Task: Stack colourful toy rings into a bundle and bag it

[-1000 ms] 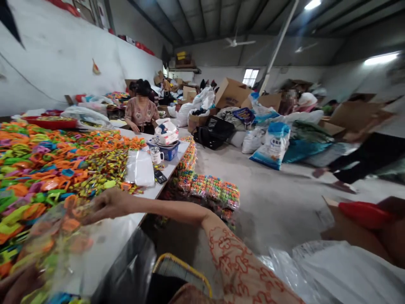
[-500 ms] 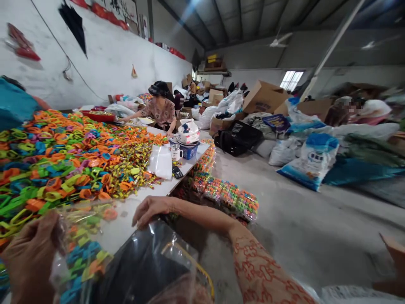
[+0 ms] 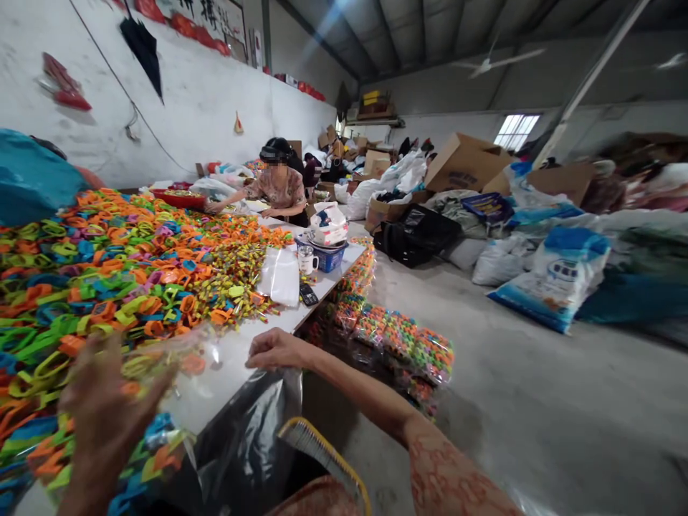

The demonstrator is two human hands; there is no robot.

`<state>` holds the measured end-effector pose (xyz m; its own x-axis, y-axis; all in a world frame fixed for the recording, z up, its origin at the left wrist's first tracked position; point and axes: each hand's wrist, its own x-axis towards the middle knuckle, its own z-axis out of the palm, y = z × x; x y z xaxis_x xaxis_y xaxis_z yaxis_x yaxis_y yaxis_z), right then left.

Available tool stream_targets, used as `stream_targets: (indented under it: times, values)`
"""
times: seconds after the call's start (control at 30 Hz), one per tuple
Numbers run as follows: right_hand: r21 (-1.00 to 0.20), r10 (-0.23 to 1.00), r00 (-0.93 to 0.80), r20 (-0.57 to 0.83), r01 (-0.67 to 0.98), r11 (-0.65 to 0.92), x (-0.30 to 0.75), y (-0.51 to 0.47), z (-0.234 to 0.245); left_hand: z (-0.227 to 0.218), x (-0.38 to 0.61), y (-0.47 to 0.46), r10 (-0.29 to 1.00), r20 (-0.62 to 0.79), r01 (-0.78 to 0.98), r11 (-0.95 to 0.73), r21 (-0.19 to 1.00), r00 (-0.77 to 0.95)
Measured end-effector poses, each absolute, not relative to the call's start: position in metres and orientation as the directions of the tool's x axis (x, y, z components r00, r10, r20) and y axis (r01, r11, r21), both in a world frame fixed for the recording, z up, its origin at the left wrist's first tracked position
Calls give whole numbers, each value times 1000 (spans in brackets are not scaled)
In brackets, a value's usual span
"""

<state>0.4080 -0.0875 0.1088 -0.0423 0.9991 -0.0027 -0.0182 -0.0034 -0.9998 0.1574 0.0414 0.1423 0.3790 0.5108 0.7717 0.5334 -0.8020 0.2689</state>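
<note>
My right hand (image 3: 279,349) is closed on the upper edge of a clear plastic bag (image 3: 252,437), which hangs over the table's near edge in front of my lap. At lower left, my left hand (image 3: 107,408) is blurred, with thumb and fingers apart. It is over the near end of a big heap of bright plastic toy watches (image 3: 123,287) in orange, green, blue and yellow. More toy watches (image 3: 155,451) show through clear plastic beside that hand. A pile of small yellow-and-red pieces (image 3: 231,276) borders the heap; their kind is too small to tell.
On the white table (image 3: 236,351) are a stack of clear bags (image 3: 279,276), a phone (image 3: 308,294), a mug (image 3: 307,260) and a blue basket (image 3: 330,258). A co-worker (image 3: 282,190) sits beyond. Filled packs (image 3: 398,333) and sacks (image 3: 553,279) stand at right.
My left hand has let go of the plastic, moved right and spread its fingers. My right hand keeps its hold on the bag's edge. The view has swung slightly left.
</note>
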Motion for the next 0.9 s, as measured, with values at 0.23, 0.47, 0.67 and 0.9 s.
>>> stream_targets:
  times: [0.23, 0.47, 0.67, 0.9]
  values:
    - [-985, 943, -328, 57, 134, 106, 416, -86, 149, 139, 213, 10, 443, 428, 218, -850, 479, 788]
    - [-997, 994, -89, -57, -40, -60, 451, -100, 115, 145, 195, 18, 677, 470, 251, -685, 684, 566]
    - [-943, 992, 79, -95, -326, -65, 429, -94, 93, 148, 188, 23, 773, 388, 356, -594, 722, 502]
    - [-929, 955, 294, 45, -338, 148, 405, -71, 115, 142, 188, 5, 626, 729, 533, -731, 426, 277]
